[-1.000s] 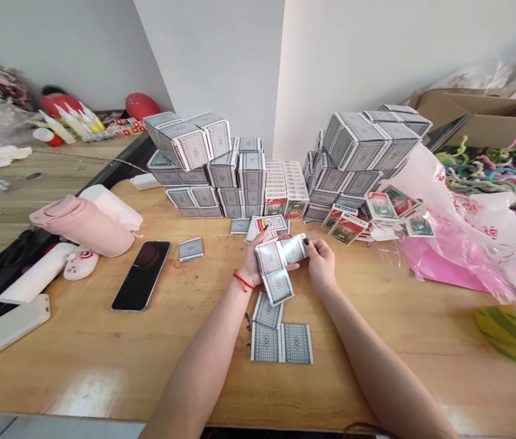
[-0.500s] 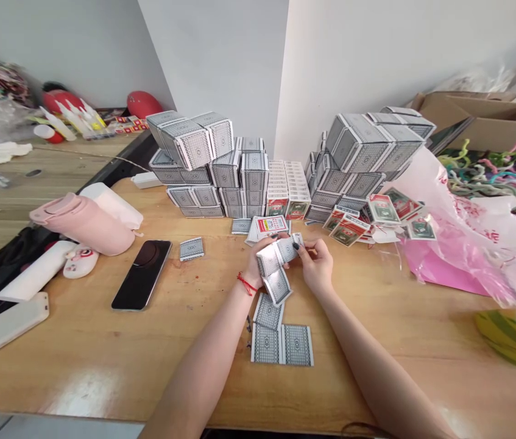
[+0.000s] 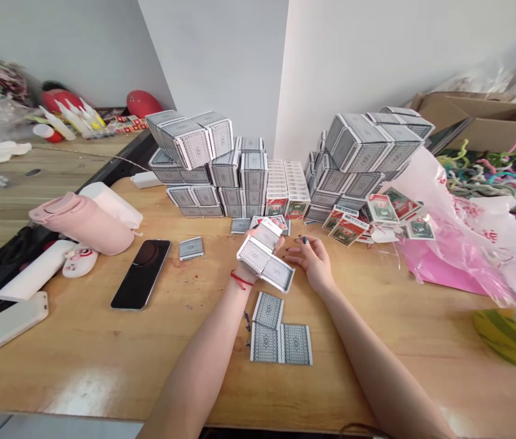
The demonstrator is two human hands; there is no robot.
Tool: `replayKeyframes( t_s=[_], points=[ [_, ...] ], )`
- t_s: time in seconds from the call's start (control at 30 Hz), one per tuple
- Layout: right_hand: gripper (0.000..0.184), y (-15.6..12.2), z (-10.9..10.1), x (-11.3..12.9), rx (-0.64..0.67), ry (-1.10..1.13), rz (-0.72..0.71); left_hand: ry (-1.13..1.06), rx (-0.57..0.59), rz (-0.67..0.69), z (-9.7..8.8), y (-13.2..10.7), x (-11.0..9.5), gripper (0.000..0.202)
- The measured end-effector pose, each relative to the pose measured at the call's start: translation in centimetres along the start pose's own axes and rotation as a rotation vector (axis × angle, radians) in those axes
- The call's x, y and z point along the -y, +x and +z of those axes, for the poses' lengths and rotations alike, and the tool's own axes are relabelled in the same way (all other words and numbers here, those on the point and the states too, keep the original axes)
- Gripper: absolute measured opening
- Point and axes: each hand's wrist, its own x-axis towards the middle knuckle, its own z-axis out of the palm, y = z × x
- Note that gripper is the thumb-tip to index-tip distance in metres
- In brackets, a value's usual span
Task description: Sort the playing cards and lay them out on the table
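Resting in my left hand is a partly folded shape of joined playing cards, grey-patterned backs outward; most of the fingers are hidden beneath it. Apart from it, to the right, my right hand hovers with loosely curled, separated fingers and nothing in them. Below, on the table, lie several more patterned cards, folded at their edges. A loose pile of cards shows faces up just behind my left hand. One small patterned card piece lies farther left.
Stacked card-covered blocks stand at the back left, with another stack at the back right. Boxed card decks sit between them. A black phone and pink bottle lie left; yellow tape lies right.
My left hand has turned the folded card shape and shifted it slightly left. My right hand has let go of it, and its fingers have spread.
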Motion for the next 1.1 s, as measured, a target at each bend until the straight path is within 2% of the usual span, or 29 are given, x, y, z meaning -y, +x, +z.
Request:
replayKeyframes(
  t_s=[0.13,0.2,0.27,0.37,0.53,0.63,0.73,0.87,0.97,1.1],
  points=[
    [0.042,-0.4,-0.6,1.3,0.455,0.129,0.359,-0.091,-0.126,0.153,-0.8,0.5,-1.2,0.03],
    [0.042,-0.9,-0.4,1.7,0.628,0.144,0.44,-0.092,-0.136,0.188,-1.1,0.5,-1.6,0.03],
    [0.043,-1.4,0.0,1.7,0.718,0.12,0.482,-0.081,-0.138,0.218,-1.3,0.5,-1.7,0.031],
    [0.035,-1.3,0.1,1.4,0.621,0.123,0.425,0.012,-0.16,0.235,-1.2,0.5,-1.6,0.032],
    [0.017,-0.1,-0.8,1.3,0.26,0.238,0.245,0.301,-0.253,0.289,-1.4,1.0,-0.8,0.029],
    [0.018,0.3,-1.2,1.7,0.099,0.287,0.157,0.344,-0.333,0.277,-1.8,1.3,-0.3,0.03],
    [0.018,0.3,-1.3,2.0,0.099,0.138,0.096,0.313,-0.373,0.26,-1.8,1.3,0.0,0.032],
    [0.024,0.0,-0.9,1.5,0.158,-0.022,0.07,0.313,-0.348,0.261,-1.4,1.1,0.6,0.032],
    [0.032,-0.1,-0.6,1.0,0.168,-0.001,0.12,0.461,-0.35,0.279,-1.5,1.0,1.1,0.029],
    [0.033,0.1,-1.0,0.7,0.143,0.017,0.173,0.696,-0.412,0.347,-2.0,0.9,1.2,0.022]
  ],
)
